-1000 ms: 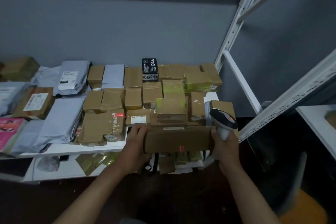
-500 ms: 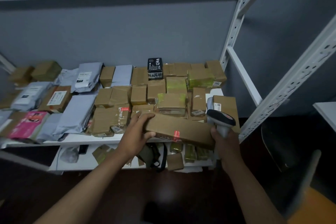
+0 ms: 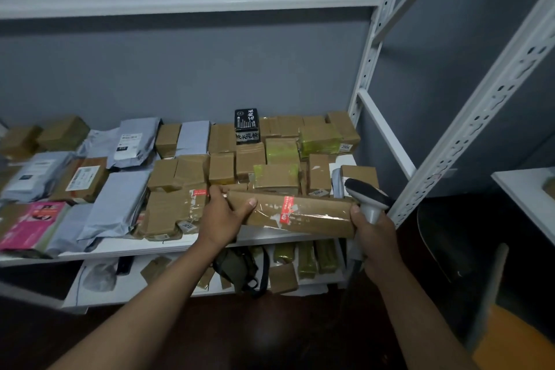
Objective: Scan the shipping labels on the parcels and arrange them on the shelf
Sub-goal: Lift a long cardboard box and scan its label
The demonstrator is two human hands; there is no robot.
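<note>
While the left hand (image 3: pixel 220 216) grips the left end of a long brown cardboard parcel (image 3: pixel 295 213), thumb across its taped front, the right hand (image 3: pixel 374 234) curls round the handle of a white barcode scanner (image 3: pixel 368 197) and touches the parcel's right end. Held at frame centre, the parcel tilts down to the right, above the front edge of the white shelf (image 3: pixel 168 245). Behind it lie cardboard boxes (image 3: pixel 220 168), grey mailer bags (image 3: pixel 115 204) and a black carton (image 3: pixel 247 125).
</note>
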